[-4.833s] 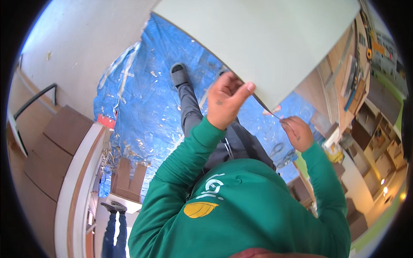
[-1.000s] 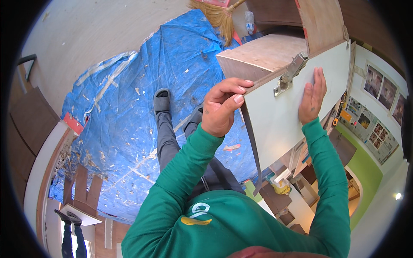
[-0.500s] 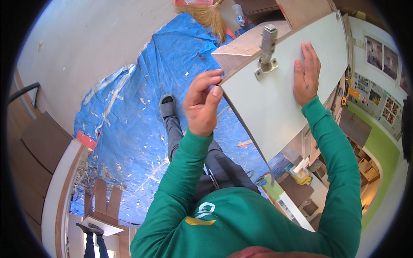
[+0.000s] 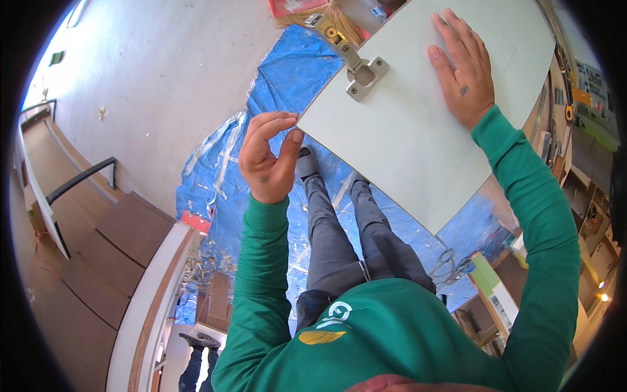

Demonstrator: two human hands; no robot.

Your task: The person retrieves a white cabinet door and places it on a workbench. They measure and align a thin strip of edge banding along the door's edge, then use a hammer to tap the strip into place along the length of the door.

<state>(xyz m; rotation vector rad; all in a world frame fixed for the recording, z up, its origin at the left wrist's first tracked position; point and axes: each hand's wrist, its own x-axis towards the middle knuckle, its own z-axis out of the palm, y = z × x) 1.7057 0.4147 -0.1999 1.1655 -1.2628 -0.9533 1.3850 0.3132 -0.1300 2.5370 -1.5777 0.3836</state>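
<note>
A pale, flat cabinet door panel [image 4: 418, 137] with a dark edge lies tilted in front of me. Its corner sits between the thumb and fingers of my left hand [image 4: 268, 157], which is closed lightly on it. My right hand [image 4: 465, 75] rests flat on the panel's face, open, with fingers stretched out. Between the two hands, a metal concealed hinge [image 4: 366, 75] is fixed near the far edge, its arm sticking up. What supports the panel is mostly hidden beneath it.
A blue tarp [image 4: 287, 72] with scraps covers the floor under my feet. A straw broom [image 4: 326, 19] lies beyond the panel. Brown boards [image 4: 117, 228] stand at the left. Tools, including a yellow-and-black cutter [image 4: 569, 108], lie at the right. Another person's legs [image 4: 192, 366] show lower left.
My view has shifted, so the panel now looks larger and more face-on. Both hands keep nearly the same places on it, left at the corner and right flat on the face.
</note>
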